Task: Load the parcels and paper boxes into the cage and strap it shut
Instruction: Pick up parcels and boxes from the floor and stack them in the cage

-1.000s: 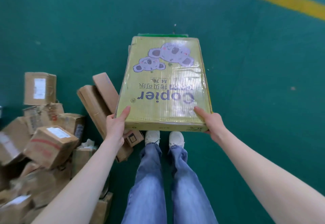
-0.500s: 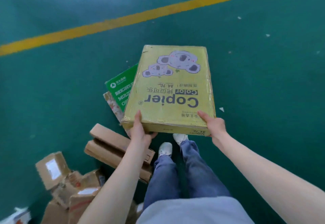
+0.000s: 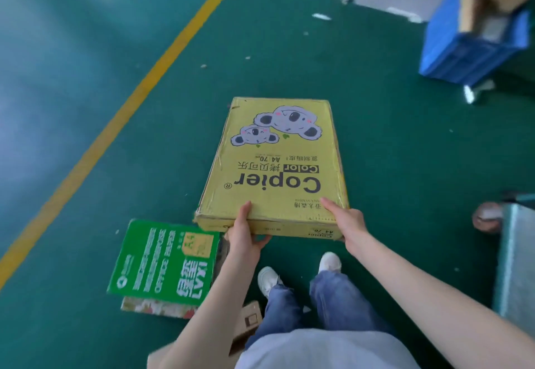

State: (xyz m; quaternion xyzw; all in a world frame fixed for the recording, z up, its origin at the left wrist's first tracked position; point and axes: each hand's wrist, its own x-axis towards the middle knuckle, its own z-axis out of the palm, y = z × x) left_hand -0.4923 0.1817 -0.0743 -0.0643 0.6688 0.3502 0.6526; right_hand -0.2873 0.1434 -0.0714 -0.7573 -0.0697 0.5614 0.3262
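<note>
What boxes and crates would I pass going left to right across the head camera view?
Green cardboard paper box → yellow koala-print copier-paper carton → blue plastic crate.

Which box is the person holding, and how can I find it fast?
Start on the green floor, right of its yellow line. In the middle, above the white shoes, the left hand and right hand hold up a flat yellow box. Unlike the green box lying beside it, it shows two grey koalas and the word Copier.
</note>
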